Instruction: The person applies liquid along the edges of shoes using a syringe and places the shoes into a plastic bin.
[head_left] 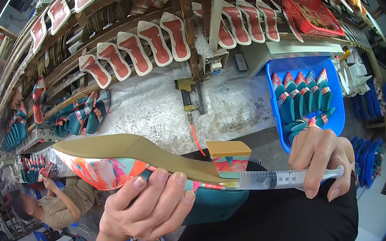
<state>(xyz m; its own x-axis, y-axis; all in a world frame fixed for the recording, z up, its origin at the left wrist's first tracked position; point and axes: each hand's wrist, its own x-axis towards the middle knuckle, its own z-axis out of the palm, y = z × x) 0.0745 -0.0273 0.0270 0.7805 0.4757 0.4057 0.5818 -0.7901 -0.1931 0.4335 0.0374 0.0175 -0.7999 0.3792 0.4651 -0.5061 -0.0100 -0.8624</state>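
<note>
My left hand (148, 208) is wrapped round a pointed shoe (108, 172), turned sole up with its toe to the left. Its upper is bright floral, the sole (143, 150) is olive, and a teal body (213, 204) shows below the heel end. A floral block heel (231, 164) with a tan top stands up at the shoe's right end. In my right hand (321, 160) is a clear syringe (275, 179), gripped by barrel and plunger. Its nozzle lies at the seam under the block heel; whether it touches is too small to tell.
Beyond my hands is a worn metal worktop (148, 111) with a brass-coloured tool (187, 94) on a red hose. A blue bin (340, 102) of teal and floral shoes stands right. Racks hold red-and-white sole pieces (175, 36) and a red basket (310, 12). Another person (68, 203) sits left.
</note>
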